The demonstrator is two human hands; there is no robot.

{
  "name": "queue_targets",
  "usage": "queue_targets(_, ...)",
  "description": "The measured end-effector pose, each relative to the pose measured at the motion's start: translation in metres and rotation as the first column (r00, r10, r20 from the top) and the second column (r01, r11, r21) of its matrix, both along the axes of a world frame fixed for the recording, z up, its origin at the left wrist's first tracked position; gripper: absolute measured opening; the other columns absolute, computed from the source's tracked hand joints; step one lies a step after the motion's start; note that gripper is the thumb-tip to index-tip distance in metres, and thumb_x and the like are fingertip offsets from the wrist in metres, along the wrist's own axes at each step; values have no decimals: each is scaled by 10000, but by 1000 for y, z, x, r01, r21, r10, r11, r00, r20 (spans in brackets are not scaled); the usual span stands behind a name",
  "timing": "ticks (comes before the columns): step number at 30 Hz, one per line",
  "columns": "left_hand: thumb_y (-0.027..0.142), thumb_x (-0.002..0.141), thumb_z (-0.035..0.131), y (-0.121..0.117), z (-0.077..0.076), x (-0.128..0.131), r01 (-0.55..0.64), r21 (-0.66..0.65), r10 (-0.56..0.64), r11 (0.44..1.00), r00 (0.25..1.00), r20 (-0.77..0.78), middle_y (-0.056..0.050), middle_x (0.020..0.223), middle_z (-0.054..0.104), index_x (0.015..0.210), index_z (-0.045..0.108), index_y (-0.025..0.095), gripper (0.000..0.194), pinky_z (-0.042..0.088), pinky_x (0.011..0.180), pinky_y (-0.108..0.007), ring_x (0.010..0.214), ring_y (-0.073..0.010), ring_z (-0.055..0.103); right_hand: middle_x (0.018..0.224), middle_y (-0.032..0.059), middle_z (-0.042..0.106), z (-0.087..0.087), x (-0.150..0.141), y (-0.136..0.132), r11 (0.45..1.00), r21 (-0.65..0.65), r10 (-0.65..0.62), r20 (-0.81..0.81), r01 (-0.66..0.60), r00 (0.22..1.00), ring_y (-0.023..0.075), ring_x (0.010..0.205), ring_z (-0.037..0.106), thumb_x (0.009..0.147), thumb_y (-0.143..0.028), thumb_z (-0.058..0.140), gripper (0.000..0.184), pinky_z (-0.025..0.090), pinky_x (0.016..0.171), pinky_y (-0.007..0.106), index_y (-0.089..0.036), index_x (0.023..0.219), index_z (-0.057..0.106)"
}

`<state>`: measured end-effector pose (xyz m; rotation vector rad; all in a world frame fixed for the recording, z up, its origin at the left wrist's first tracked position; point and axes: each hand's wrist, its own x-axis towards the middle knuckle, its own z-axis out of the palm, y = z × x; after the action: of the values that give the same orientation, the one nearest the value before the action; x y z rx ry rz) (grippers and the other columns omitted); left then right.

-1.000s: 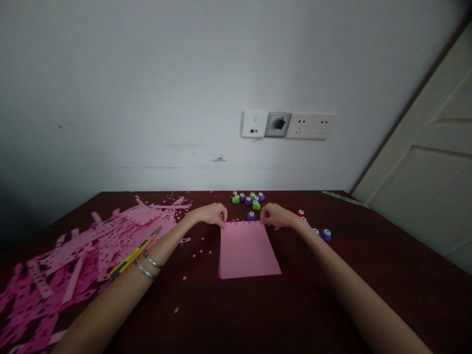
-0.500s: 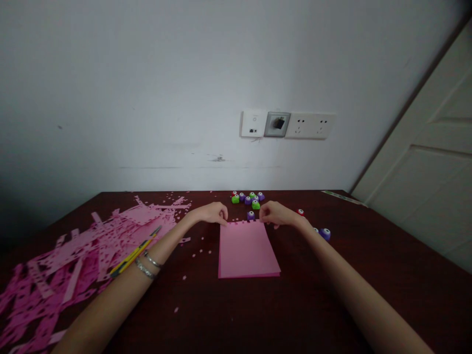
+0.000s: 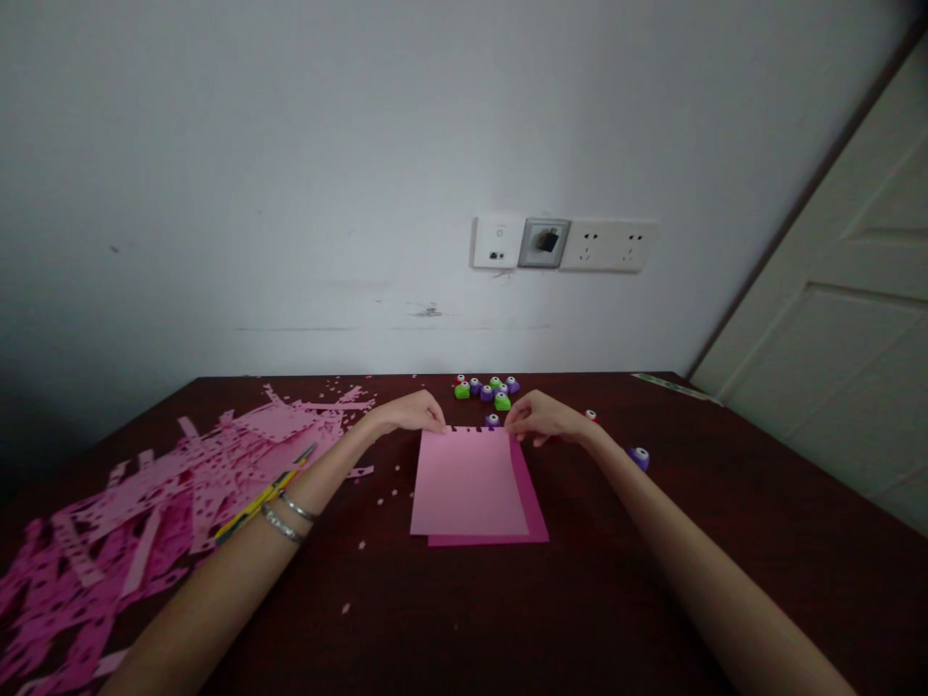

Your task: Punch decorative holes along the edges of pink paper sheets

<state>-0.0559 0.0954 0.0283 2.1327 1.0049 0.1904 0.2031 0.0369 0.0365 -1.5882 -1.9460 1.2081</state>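
Observation:
A light pink sheet of paper (image 3: 468, 483) with small cut-outs along its far edge lies over a darker pink sheet (image 3: 535, 517), which shows at the right and near edges. My left hand (image 3: 417, 413) pinches the light sheet's far left corner between thumb and fingers. At its far right corner, my right hand (image 3: 533, 418) pinches the same sheet; whether it also touches the darker one I cannot tell. Just beyond the far edge stands a purple craft punch (image 3: 493, 420), partly hidden.
Several small green and purple punches (image 3: 486, 391) cluster near the wall, with a purple punch (image 3: 639, 459) by my right forearm. Punched pink strips (image 3: 181, 493) heap at the left, beside a yellow cutter knife (image 3: 265, 493). Tiny paper shapes (image 3: 362, 545) are scattered nearby. Wall sockets (image 3: 609, 246) are above.
The light pink sheet has shifted left and slightly away from me, baring more of the darker sheet at the right. Both hands moved slightly left with it.

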Motion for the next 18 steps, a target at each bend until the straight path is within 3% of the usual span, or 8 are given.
queue_targets(6, 352, 608, 655, -2, -1, 1, 14, -3, -14, 1000, 999, -44, -20, 662, 669, 664, 705, 145, 221, 368, 611, -228, 678, -154, 558, 596, 23, 602, -6, -2, 3, 997, 15, -74, 63, 73, 995, 88, 517, 543, 648, -132, 570, 137, 433, 393, 144, -95, 744, 661)
queue_targets(18, 358, 614, 645, 2, -2, -1, 20, 36, -18, 999, 998, -59, -22, 682, 672, 703, 707, 144, 240, 365, 600, -219, 683, -152, 560, 617, 32, 621, -10, 1, 7, 996, 33, -84, 98, 81, 992, 102, 553, 577, 655, -131, 548, 136, 463, 414, 145, -107, 734, 657)
